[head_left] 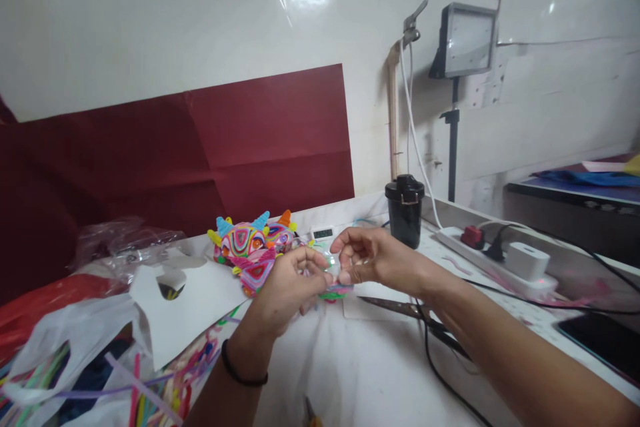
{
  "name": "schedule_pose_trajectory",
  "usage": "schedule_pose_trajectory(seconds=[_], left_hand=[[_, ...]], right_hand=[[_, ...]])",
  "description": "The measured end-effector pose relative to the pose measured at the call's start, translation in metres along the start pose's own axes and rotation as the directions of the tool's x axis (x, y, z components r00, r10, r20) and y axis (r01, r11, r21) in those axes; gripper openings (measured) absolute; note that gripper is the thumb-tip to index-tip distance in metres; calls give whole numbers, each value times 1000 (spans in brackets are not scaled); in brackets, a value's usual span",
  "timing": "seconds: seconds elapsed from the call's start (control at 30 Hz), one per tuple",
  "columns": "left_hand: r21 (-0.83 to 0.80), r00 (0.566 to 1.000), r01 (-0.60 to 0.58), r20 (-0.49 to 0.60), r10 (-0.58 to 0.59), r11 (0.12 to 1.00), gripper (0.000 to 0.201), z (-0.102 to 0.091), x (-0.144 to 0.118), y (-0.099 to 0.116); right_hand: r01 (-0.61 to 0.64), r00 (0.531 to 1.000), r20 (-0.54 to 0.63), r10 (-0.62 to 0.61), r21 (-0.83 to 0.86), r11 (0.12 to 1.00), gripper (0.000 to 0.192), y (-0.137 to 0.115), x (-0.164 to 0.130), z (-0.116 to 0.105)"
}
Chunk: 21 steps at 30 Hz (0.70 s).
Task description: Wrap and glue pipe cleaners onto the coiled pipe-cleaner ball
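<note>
My left hand (295, 283) and my right hand (370, 257) meet over the table, fingers pinched together. Between them is a small, clear plastic piece (331, 265), its kind too small to make out. Just below the fingertips shows a colourful green and pink piece (336, 293), mostly hidden by the hands. Beyond my left hand sit colourful craft animal heads (245, 240) with blue and orange horns. A pair of scissors (395, 307) lies under my right forearm.
Left are a white cut sheet (187, 297), plastic bags (75, 337) and pipe cleaners (193, 367). A digital clock (323, 233) and black cup (405, 213) stand behind. On the right lie a power strip (465, 247), cables and a phone (603, 343). A yellow-handled tool (313, 413) is in front.
</note>
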State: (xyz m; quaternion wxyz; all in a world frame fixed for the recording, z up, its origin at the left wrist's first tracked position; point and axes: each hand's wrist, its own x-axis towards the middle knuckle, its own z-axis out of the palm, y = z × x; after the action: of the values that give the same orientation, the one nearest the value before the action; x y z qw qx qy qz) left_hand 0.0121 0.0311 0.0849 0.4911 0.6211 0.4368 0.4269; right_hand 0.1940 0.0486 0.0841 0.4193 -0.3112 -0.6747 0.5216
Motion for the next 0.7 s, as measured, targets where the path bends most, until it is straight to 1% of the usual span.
schedule_pose_trajectory(seconds=[0.07, 0.13, 0.3, 0.4, 0.5, 0.7], left_hand=[[-33, 1000, 19, 1, -19, 999, 26, -1, 0, 2], [-62, 999, 31, 7, -31, 998, 27, -2, -1, 3], [-84, 1000, 15, -4, -16, 996, 27, -3, -1, 3], [-106, 999, 23, -22, -25, 994, 29, -2, 0, 3], [-141, 1000, 21, -14, -23, 990, 32, -2, 1, 2], [-131, 999, 40, -24, -44, 991, 40, -2, 2, 0]], right_hand=[[19, 999, 40, -19, 0, 1000, 38, -2, -2, -4], [38, 998, 55, -37, -22, 999, 36, -4, -3, -8], [70, 997, 37, -67, -104, 992, 31, -4, -3, -12], [83, 996, 27, -81, -81, 993, 30, -3, -2, -11], [80, 997, 24, -79, -41, 996, 30, -2, -1, -10], [57, 998, -3, -58, -23, 998, 29, -2, -2, -9]])
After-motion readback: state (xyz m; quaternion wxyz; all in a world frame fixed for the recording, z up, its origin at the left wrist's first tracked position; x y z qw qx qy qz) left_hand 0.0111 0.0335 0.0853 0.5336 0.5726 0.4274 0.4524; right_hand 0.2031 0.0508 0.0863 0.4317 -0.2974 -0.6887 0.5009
